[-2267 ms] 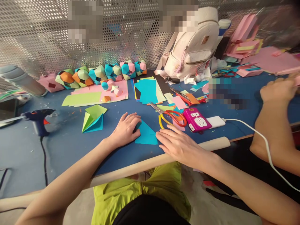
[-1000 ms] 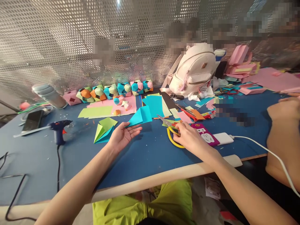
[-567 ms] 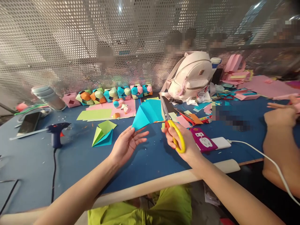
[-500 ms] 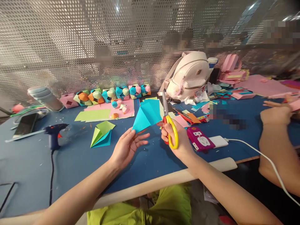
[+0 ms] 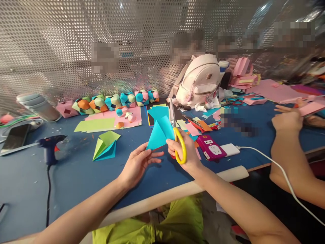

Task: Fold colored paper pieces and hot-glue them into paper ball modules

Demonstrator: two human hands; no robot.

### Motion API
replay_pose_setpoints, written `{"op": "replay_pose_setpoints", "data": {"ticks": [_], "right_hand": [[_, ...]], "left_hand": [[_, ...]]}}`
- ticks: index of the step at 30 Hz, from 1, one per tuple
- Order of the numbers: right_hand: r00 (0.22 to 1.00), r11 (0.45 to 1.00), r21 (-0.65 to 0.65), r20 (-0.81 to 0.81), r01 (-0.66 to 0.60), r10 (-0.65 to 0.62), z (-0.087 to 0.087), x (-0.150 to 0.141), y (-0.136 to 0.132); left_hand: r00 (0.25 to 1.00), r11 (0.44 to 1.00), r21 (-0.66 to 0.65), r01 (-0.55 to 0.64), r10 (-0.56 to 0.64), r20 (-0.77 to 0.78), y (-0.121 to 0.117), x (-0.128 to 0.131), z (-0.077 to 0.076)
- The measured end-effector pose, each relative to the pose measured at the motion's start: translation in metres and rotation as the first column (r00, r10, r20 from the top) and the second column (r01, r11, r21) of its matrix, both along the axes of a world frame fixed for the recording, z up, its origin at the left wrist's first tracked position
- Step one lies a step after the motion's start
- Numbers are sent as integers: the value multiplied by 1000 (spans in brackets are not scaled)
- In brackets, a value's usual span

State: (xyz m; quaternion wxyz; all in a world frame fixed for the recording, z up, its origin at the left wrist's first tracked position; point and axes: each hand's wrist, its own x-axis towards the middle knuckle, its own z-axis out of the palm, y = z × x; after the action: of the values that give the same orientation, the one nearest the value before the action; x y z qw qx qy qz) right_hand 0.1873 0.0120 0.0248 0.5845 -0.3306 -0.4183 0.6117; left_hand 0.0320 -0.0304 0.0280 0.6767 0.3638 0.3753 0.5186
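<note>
A creased sheet of blue paper (image 5: 157, 131) is pinched at its lower left corner by my left hand (image 5: 137, 162), thumb on top. My right hand (image 5: 185, 149) is wrapped round a pair of scissors (image 5: 180, 146) with yellow and red handles, their blades pointing up and away. Fingertips of that same hand touch the right edge of the blue paper. To the left, folded green and blue paper pieces (image 5: 106, 145) lie on the blue table (image 5: 142, 193). More flat blue paper lies just behind the held sheet.
Several folded paper balls (image 5: 100, 102) line the back by a perforated metal screen (image 5: 76, 40). A glue gun (image 5: 49, 147), phone (image 5: 15, 137) and flask (image 5: 38, 106) stand left. A backpack (image 5: 200, 81), purple power strip (image 5: 211, 148) and another person's hand (image 5: 288, 118) are right.
The blue paper has tilted more upright and drawn nearer me, and my right hand now meets its right edge. The whole view has shifted slightly, so the table things appear further left.
</note>
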Motion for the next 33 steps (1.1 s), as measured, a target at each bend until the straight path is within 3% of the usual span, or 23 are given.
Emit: {"op": "replay_pose_setpoints", "data": {"ticks": [8, 12, 16, 19, 24, 31, 33], "right_hand": [[998, 998, 17, -18, 63, -63, -2, 12, 10], [998, 998, 19, -4, 61, -61, -1, 17, 12], [998, 1000, 12, 68, 12, -13, -1, 16, 9], [987, 998, -20, 145, -62, 64, -3, 12, 5], [960, 995, 5, 266, -95, 90, -9, 2, 1], [953, 992, 90, 298, -90, 60, -2, 11, -4], [936, 986, 77, 333, -148, 115, 5, 23, -6]], "left_hand": [[999, 994, -106, 5, -10, -47, 7, -11, 1], [998, 995, -89, -32, 27, -57, 12, -11, 0], [999, 999, -45, 6, -8, -43, 14, -11, 0], [991, 999, -37, 19, -24, -131, 14, -13, -1], [972, 996, -27, -89, 81, -220, 14, -11, -4], [976, 982, -21, -188, 184, -116, 16, -15, -5], [972, 977, -12, -212, 210, -106, 17, -19, -3]]}}
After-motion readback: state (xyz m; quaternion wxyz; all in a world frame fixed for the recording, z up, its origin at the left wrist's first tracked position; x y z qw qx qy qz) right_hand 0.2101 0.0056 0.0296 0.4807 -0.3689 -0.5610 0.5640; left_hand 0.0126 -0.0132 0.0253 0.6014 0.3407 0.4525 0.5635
